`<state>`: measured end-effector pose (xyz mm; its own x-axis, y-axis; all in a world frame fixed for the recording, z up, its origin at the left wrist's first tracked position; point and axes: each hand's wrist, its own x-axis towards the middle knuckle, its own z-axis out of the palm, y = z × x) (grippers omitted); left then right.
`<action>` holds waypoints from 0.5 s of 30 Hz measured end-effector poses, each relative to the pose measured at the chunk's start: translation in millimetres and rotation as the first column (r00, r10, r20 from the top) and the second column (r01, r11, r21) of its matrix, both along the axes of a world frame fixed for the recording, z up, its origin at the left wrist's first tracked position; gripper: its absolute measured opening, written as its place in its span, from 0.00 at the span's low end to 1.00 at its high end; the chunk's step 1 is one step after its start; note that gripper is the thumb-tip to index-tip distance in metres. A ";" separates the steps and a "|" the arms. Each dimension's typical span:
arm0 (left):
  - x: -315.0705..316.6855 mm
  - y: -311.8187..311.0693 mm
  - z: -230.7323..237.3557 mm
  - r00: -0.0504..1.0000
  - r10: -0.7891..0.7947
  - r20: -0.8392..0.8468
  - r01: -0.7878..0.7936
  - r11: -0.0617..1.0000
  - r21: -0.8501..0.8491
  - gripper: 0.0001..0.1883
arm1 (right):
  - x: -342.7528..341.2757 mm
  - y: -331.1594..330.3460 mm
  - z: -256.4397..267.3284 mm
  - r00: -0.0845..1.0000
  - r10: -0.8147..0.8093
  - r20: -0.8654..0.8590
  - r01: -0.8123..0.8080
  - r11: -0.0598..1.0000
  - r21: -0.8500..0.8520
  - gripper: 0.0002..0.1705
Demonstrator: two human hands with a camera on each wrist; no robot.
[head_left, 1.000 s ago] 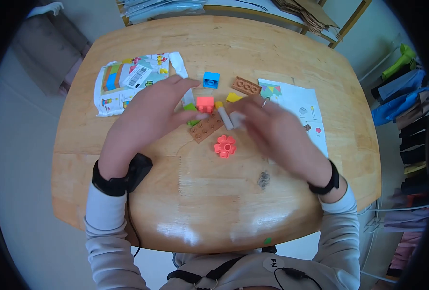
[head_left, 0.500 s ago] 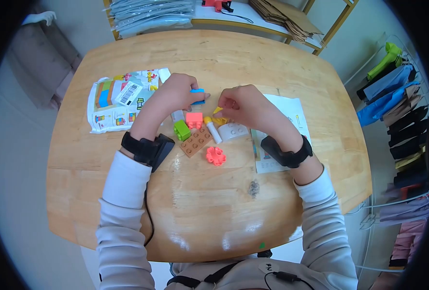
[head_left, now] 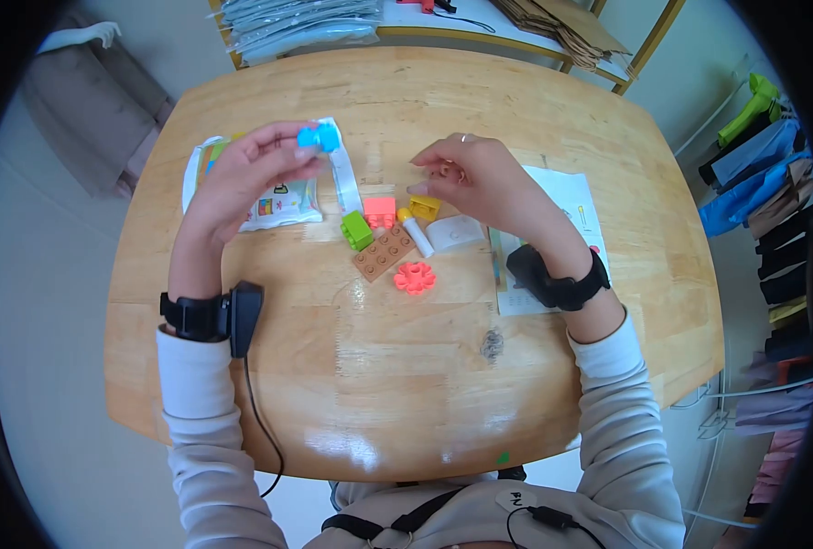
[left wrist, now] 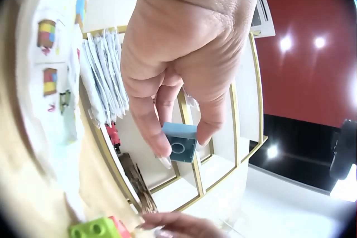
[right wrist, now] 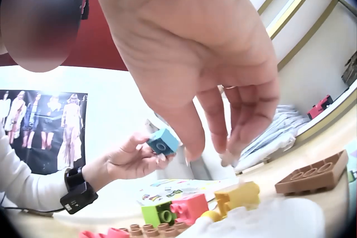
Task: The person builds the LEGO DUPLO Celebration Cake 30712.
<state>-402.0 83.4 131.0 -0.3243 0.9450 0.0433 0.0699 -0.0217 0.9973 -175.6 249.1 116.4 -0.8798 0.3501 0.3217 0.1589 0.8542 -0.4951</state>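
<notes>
My left hand [head_left: 242, 178] pinches a blue toy brick [head_left: 319, 138] between thumb and fingertips, raised above the printed package. In the left wrist view the hollow underside of the blue brick [left wrist: 184, 147] shows. My right hand [head_left: 489, 188] hovers over the other pieces with loosely bent fingers and nothing between them. Just below its fingertips lies a yellow brick [head_left: 424, 207]. Beside that are a coral brick [head_left: 380, 211], a green brick [head_left: 356, 231], a brown studded plate [head_left: 384, 254], a white stick with a yellow tip [head_left: 417, 235], a translucent white piece [head_left: 457, 231] and a coral flower [head_left: 415, 278].
The printed package [head_left: 283, 206] lies at the left, partly under my left hand. An instruction sheet [head_left: 567, 206] lies at the right, partly beneath my right forearm. Another brown piece [right wrist: 315, 174] shows in the right wrist view. A cable [head_left: 258, 403] trails from the left wrist camera.
My left hand has picked up the blue brick from among the pieces and carried it up and left. My right fingers have come away from the yellow brick, which stays on the table.
</notes>
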 end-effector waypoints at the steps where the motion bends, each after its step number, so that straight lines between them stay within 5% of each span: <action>1: 0.5 -8.3 -6.7 1.000 0.005 -0.001 -0.005 1.000 0.001 0.20 | -0.8 -7.3 4.5 1.000 0.005 -0.001 -0.005 1.000 0.001 0.14; 5: 3.0 -33.1 -19.8 1.000 -0.007 0.017 0.009 0.991 -0.135 0.21 | -4.7 -41.2 6.4 0.971 0.240 -0.003 -0.239 0.966 -0.100 0.16; 7: 1.0 -38.2 -24.2 0.998 -0.007 0.069 0.015 0.993 -0.118 0.20 | -10.6 -53.8 -7.8 0.932 0.359 0.043 -0.361 0.931 0.050 0.19; 11: -5.3 -39.0 -27.0 0.997 -0.001 0.078 0.006 0.998 -0.067 0.20 | -18.8 -62.9 -23.4 0.949 0.312 -0.048 -0.295 0.930 0.220 0.22; 15: -6.0 -38.3 -28.7 0.979 -0.048 0.199 0.055 0.998 -0.028 0.20 | -14.5 -46.4 -8.5 0.964 0.267 0.007 -0.266 0.954 0.139 0.23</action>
